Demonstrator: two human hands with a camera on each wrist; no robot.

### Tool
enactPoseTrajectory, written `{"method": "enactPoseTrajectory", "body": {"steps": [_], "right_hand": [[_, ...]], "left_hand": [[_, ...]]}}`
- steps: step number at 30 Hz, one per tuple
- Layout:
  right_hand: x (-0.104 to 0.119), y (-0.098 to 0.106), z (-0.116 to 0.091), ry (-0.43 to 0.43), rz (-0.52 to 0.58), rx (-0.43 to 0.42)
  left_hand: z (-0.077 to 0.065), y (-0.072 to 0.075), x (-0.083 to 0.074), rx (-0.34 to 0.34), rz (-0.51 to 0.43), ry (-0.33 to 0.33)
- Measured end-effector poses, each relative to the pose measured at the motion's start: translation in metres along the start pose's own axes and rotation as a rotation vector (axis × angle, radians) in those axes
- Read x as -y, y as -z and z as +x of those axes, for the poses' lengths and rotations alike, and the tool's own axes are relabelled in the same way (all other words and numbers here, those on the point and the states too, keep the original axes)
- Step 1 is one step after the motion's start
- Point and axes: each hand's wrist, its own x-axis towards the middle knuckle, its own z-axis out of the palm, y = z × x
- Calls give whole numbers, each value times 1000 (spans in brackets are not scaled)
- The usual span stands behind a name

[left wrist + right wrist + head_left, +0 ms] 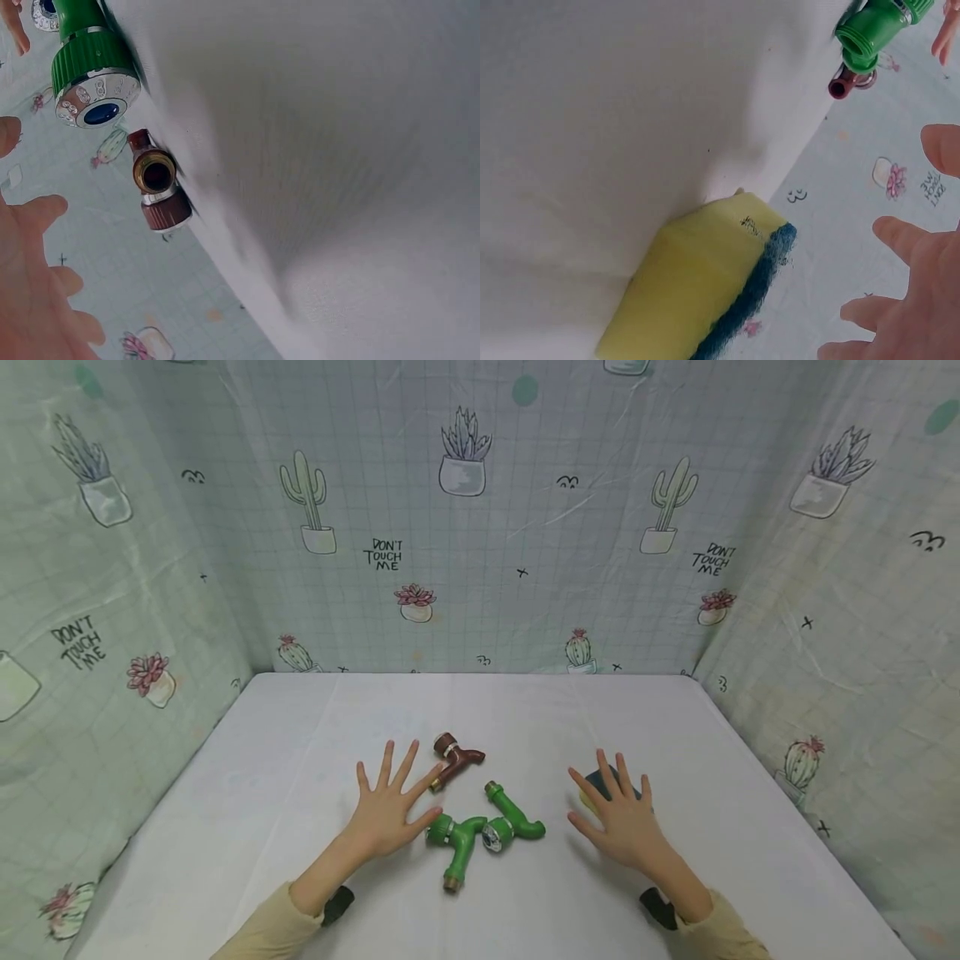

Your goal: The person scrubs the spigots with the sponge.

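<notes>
My left hand [382, 817] is held over the table with its fingers spread, nothing in it. Just right of its thumb lies a green faucet [463, 843], and a second green faucet [517, 817] lies beside that one. Beyond the fingertips is a dark red faucet [453, 758]; its brass end faces the camera in the left wrist view. My right hand [626, 827], also spread and holding nothing, is over a sponge [697, 277] with a yellow body and a dark blue scouring side. In the head view the fingers hide much of the sponge.
The faucets and sponge are on a white table [360, 710]. Patterned fabric [495, 543] with cactus drawings encloses the table at the back and both sides. A black band [337, 906] shows at the left wrist, another black band [658, 908] at the right.
</notes>
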Motion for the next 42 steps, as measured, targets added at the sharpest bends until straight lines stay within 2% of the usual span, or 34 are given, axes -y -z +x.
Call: {"method": "enactPoseTrajectory", "body": {"steps": [5, 11, 21, 26, 31, 42], "right_hand": [[-6, 4, -4, -1, -8, -5], [-15, 7, -8, -4, 11, 26], [-36, 6, -8, -38, 9, 62], [-39, 4, -8, -38, -10, 54], [-39, 2, -7, -43, -17, 60], [-38, -3, -5, -36, -54, 59]], "left_hand": [[-2, -1, 1, -20, 9, -32], [-5, 1, -1, -19, -9, -104], [-10, 3, -8, 29, 28, -259], [-12, 2, -15, 58, 29, -331], [-15, 0, -22, 56, 81, -420], [-19, -6, -26, 82, 131, -455]]}}
